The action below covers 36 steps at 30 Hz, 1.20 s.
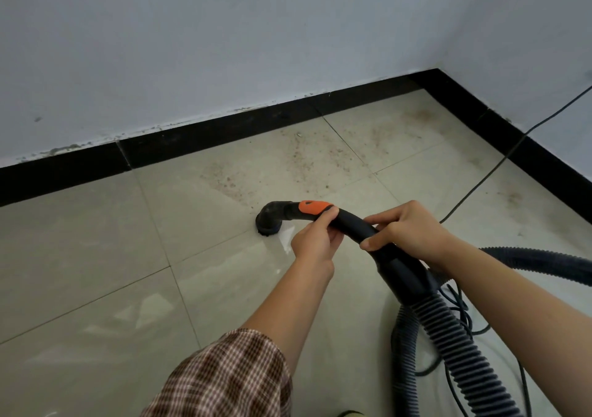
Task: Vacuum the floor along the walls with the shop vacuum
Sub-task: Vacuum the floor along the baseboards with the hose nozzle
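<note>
A black curved vacuum handle with an orange slider ends in a round brush nozzle that sits on the beige tiled floor. My left hand grips the handle just behind the orange part. Further back, my right hand wraps around the same handle. A ribbed black hose runs from the handle down to the lower right. Brown dust and grit lie on the tiles beyond the nozzle, towards the wall.
A white wall with a black skirting board runs along the back and meets a second wall at the corner. A thin black cable crosses the floor at right. More hose and coiled cable lie at the right.
</note>
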Available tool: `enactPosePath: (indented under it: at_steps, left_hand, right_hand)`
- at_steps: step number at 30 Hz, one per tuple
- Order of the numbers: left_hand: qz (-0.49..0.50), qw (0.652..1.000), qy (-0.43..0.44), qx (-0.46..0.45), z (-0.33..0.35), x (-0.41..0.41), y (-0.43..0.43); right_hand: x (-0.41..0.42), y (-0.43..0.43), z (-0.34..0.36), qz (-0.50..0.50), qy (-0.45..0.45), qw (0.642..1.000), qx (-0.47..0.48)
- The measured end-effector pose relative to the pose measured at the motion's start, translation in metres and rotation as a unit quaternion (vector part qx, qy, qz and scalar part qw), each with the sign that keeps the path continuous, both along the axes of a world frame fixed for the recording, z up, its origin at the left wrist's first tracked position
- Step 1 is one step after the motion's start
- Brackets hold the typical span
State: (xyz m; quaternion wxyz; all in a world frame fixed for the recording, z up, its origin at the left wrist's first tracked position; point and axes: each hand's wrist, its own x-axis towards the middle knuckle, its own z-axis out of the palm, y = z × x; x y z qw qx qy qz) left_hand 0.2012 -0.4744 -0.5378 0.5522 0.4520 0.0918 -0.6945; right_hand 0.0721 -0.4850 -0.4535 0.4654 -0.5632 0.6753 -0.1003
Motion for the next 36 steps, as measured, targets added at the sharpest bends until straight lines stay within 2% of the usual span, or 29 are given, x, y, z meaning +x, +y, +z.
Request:
enactPosePath:
  at_steps: [19, 36]
  left_hand:
    - [-0.009, 0.999, -0.038, -0.021, -0.001, 0.023, -0.033]
    - [0.028, 0.998, -0.057, 0.006, -0.008, 0.030, -0.044]
  right_hand:
    - [0.027, -0.027, -0.005, 0.037, 0.021, 0.997, -0.069]
    - [0.034, -0.041, -0.016, 0.016, -0.002, 0.999, -0.037]
